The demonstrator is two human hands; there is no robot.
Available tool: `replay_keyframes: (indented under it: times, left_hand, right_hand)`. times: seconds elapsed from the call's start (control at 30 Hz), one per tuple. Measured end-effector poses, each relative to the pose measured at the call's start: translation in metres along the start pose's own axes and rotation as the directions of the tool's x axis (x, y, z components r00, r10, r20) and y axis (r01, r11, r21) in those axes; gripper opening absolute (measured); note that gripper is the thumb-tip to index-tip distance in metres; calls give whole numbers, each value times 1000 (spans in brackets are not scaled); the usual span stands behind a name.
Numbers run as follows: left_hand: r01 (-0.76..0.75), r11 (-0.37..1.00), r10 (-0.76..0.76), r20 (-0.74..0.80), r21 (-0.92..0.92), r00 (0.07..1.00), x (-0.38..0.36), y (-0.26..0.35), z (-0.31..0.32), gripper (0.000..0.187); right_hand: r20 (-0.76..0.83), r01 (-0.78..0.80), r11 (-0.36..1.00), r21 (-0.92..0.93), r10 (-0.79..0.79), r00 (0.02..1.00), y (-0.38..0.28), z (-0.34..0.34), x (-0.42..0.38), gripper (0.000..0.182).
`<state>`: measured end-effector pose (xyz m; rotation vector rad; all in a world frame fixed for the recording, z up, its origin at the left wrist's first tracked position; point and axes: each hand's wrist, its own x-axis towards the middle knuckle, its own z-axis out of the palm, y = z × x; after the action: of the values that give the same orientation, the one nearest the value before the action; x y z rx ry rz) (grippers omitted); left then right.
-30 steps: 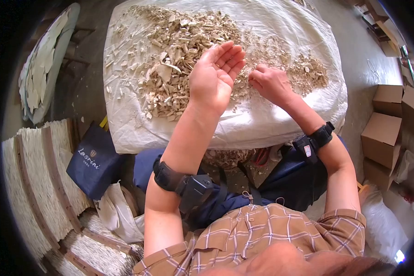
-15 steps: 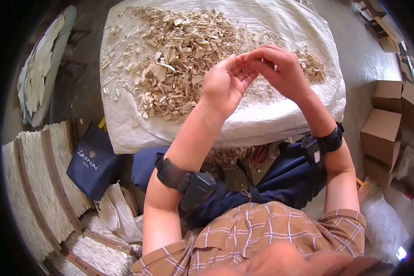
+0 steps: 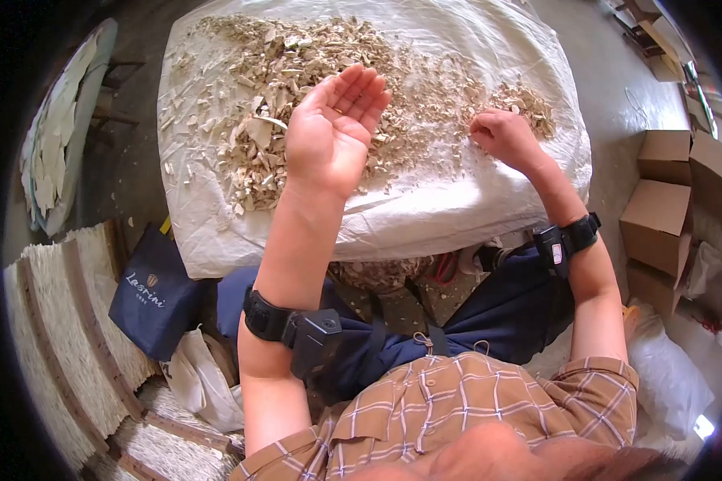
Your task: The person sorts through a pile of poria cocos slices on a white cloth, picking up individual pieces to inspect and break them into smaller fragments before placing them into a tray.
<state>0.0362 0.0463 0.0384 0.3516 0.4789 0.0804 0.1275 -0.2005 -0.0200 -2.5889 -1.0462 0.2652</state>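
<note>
My left hand (image 3: 334,132) is held palm up over the large heap of pale, flaky chips (image 3: 253,164). Its fingers are stretched out and slightly cupped. Whether any small bits rest on the palm is too fine to tell. Over to the right, my right hand (image 3: 505,138) is down at the near left edge of a smaller pile of chips (image 3: 529,103). Its fingers are curled together with the tips turned down, and what they hold, if anything, is hidden. Fine crumbs lie scattered between the two piles on the white cloth (image 3: 457,228).
Cardboard boxes (image 3: 658,216) stand on the floor at the right, near a white plastic bag (image 3: 666,377). At the left are a dark blue bag (image 3: 156,297), racks of pale layered pieces (image 3: 64,337) and a tilted tray (image 3: 76,128) of larger flakes.
My hands were together over the middle of the cloth. The left has moved left with its palm up, and the right has dropped away to the smaller pile, fingers closing.
</note>
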Motion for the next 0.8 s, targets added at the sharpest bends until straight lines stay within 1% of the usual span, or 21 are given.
replay_keyframes:
  times: [0.03,0.1,0.23,0.3,0.43,0.47,0.5,0.53,0.57,0.6,0.63,0.67,0.7,0.73,0.8]
  left_hand:
    - [2,1000,-2,0,2,1000,1,0,-1,29]
    - [3,1000,-3,32,10,999,2,-1,-2,26]
    - [0,1000,0,17,-10,1000,2,1,-1,25]
    - [-14,1000,15,10,-14,1000,2,1,-1,28]
    - [-2,999,3,-6,32,1000,1,-9,-5,27]
    - [39,994,-37,-19,100,999,0,-17,-6,27]
    - [78,983,-73,-37,167,997,0,-24,-8,27]
    - [133,975,-127,-44,177,991,1,-32,-14,26]
    - [174,963,-172,-27,208,985,-2,-39,-13,26]
    - [213,947,-218,-8,242,976,-3,-44,-12,25]
    - [206,947,-212,-4,247,977,-1,-47,-14,25]
    - [237,959,-252,80,155,964,0,-51,-16,25]
    - [278,958,-285,169,64,944,3,-54,-18,25]
    - [277,958,-285,176,71,942,1,-50,-11,25]
    - [147,986,-152,65,72,986,-2,-39,2,25]
  right_hand:
    - [-1,-2,1000,1,2,1000,1,1,-1,5]
    - [44,-63,998,-22,64,997,1,2,-1,9]
    - [8,-50,997,-50,51,999,-2,7,-3,10]
    - [-15,-29,992,-122,27,1000,-1,9,-3,11]
    - [-4,-44,994,-102,44,999,-8,-3,1,10]
    - [16,-114,983,147,113,993,-18,-14,4,9]
    - [56,-180,906,384,172,984,-29,-24,6,10]
    - [57,-171,907,384,161,985,-42,-30,7,10]
    - [-60,-38,898,438,71,996,-58,-35,7,11]
    - [-183,100,875,474,-13,983,-72,-38,8,11]
    - [-251,190,902,388,-95,963,-84,-39,10,10]
    - [-309,271,917,293,-178,934,-93,-39,11,10]
    - [-336,311,927,212,-229,914,-99,-38,14,9]
    - [-344,311,928,206,-229,911,-101,-37,18,9]
    - [-461,328,898,292,-168,871,-104,-36,29,9]
